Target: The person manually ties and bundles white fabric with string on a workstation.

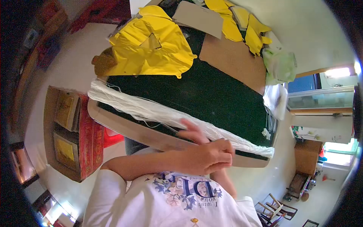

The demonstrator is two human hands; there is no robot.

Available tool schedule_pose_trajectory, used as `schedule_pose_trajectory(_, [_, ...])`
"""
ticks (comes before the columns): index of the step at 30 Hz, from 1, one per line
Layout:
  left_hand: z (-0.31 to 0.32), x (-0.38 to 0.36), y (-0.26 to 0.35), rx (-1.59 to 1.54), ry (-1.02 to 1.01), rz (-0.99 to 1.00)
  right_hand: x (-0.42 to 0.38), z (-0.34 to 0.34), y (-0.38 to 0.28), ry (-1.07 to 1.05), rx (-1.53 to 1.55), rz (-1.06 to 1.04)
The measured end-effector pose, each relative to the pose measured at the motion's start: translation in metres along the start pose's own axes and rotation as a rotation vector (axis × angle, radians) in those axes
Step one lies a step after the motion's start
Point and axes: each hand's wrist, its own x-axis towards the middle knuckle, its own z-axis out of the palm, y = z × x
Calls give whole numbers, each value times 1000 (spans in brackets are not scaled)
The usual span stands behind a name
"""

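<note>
A long bundle of white string [151, 108] lies along the near edge of a dark green table top [227, 102]. My left hand [216, 156] is in front of my body, just on the near side of the bundle, its fingers curled closed; what they hold, if anything, is hidden. Behind it, my right hand [193, 132] crosses over the bundle, smeared by motion, with its fingers stretched out and apart. Several loose strands stray from the bundle to the left of my right hand.
Yellow sheeting [155, 45] covers the table's far left. Brown cardboard [236, 60] lies at the back right, near a pale green plastic bag [280, 66]. A cardboard box [68, 132] holding yellow packs stands left of the table. A wooden chair [274, 208] is at lower right.
</note>
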Motion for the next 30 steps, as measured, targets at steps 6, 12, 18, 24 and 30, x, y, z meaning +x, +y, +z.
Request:
schedule_pose_trajectory(6, [-77,-33,23,-453,518,-574,-10,-29,16,-213,154,138])
schedule_pose_trajectory(12, [-72,-67,6,-121,9,-711,-5,-34,-13,81,-233,100])
schedule_pose_trajectory(18, [-50,-43,7,-701,525,-643,-8,-8,0,-287,-544,-132])
schedule_pose_trajectory(24, [-44,-46,9,58,36,-816,0,-17,-21,-221,-624,-127])
schedule_pose_trajectory(30, [-49,-49,12,-338,248,-658,-2,-13,2,-174,-563,-215])
